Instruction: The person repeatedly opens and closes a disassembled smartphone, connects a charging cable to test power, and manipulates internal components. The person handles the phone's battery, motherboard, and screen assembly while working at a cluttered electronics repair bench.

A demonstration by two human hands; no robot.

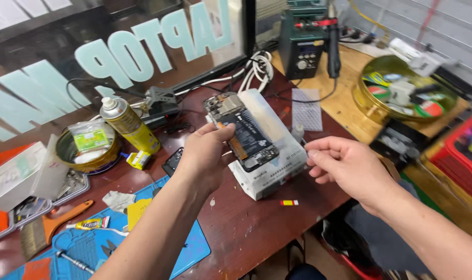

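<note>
while my left hand (204, 155) clamps its thumb and fingers on the near edge of an opened smartphone with its back cover off and dark battery showing (241, 130), the phone lies tilted on top of a long white cardboard box (277, 155) on the dark red-brown wooden table (246, 223). my right hand (345, 166) hovers just beside the box's right end, fingers curled together and pinched, though i cannot tell whether anything is between them. near my left forearm lie a blue rubber work mat (194, 249), a yellow spray can (129, 124) and a small tube of glue (90, 224).
</note>
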